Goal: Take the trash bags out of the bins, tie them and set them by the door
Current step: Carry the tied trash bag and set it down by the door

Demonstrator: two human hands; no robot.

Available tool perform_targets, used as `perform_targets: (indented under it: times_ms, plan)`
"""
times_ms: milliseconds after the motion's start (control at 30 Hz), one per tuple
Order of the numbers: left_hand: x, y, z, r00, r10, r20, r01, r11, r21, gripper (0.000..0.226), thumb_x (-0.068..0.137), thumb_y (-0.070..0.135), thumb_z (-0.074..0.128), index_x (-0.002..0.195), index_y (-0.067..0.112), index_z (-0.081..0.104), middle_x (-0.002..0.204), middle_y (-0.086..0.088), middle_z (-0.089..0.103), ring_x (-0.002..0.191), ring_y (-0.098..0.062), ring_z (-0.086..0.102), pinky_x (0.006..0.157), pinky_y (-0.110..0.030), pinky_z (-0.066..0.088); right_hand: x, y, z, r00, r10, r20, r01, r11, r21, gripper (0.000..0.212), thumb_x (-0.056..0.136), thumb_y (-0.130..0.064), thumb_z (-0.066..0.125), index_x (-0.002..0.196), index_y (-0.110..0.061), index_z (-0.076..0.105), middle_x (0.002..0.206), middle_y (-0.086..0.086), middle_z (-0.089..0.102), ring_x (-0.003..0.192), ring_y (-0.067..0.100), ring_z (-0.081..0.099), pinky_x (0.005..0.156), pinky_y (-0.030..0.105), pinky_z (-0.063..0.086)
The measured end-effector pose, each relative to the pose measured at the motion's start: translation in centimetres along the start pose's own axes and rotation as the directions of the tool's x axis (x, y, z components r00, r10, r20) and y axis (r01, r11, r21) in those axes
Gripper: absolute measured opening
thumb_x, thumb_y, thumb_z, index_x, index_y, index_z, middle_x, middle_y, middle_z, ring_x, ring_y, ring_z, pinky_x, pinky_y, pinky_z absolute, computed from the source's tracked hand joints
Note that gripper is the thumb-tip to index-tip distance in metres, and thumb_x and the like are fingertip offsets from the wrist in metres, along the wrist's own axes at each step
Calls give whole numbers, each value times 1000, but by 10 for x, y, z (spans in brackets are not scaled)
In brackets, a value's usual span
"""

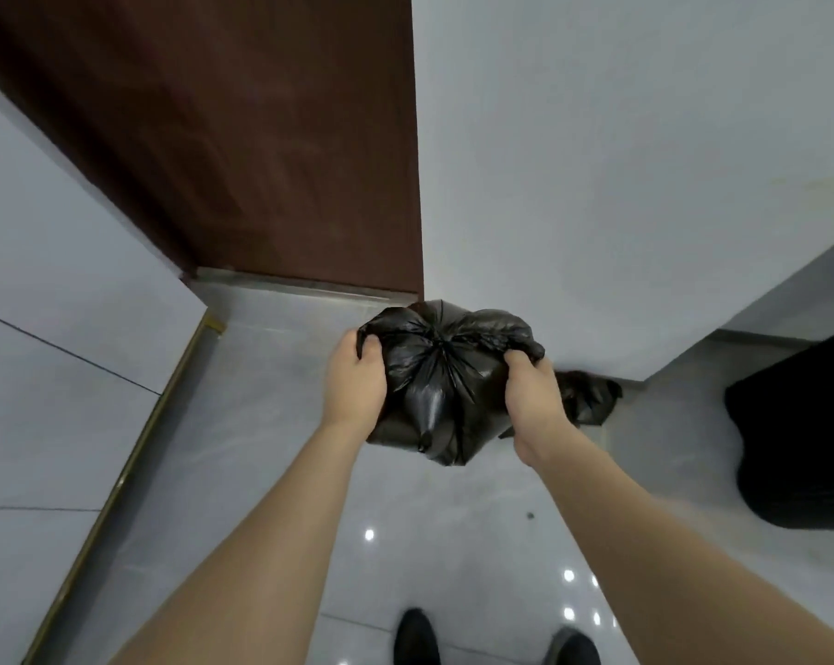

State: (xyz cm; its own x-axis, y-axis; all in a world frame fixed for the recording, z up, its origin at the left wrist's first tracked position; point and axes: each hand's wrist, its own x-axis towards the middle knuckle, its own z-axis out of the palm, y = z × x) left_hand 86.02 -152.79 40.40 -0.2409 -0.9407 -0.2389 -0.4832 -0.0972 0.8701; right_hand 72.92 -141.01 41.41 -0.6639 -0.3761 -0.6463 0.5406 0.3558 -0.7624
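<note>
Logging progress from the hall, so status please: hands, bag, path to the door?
Both hands, left and right, grip the black trash bag. Neck gathered. Second bag on floor by wall. Door ahead.

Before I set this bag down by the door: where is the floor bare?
Bare floor lies between the door sill, the left wall's gold trim and the held bag. Right of it is crowded: another bag sits against the wall base.

We hold a black trash bag [434,381] above the glossy floor [280,472]: our left hand [355,381] and right hand [532,395] each pinch a twisted ear. A second bag [585,395] lies by the wall, near the brown door [261,136].
</note>
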Motion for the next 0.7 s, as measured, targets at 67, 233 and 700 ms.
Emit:
perform_targets:
  times_ms: [67,233,700]
  plan:
    - [30,-67,44,1000,-16,-15,16,1000,21,24,101,26,41,102,11,60,97,-2,64,91,-20,58,80,-29,38,70,57,8,1000,26,-7,-26,999,-19,43,93,-28,43,136,-24,42,126,3,56,110,25,54,96,41,45]
    - [104,-247,154,999,-12,-51,14,1000,23,23,100,23,42,101,8,61,96,-3,62,91,-20,56,80,-27,37,239,206,24,997,76,-24,-78,994,-80,57,91,-30,43,147,-21,31,139,5,49,121,28,49,100,41,40]
    - [279,-432,315,985,67,-161,-102,970,-220,26,98,28,45,106,10,62,104,-6,67,100,-24,62,94,-37,48,495,341,71,982,-172,80,172,985,14,60,94,-28,46,149,-33,22,126,6,55,104,24,53,97,38,41]
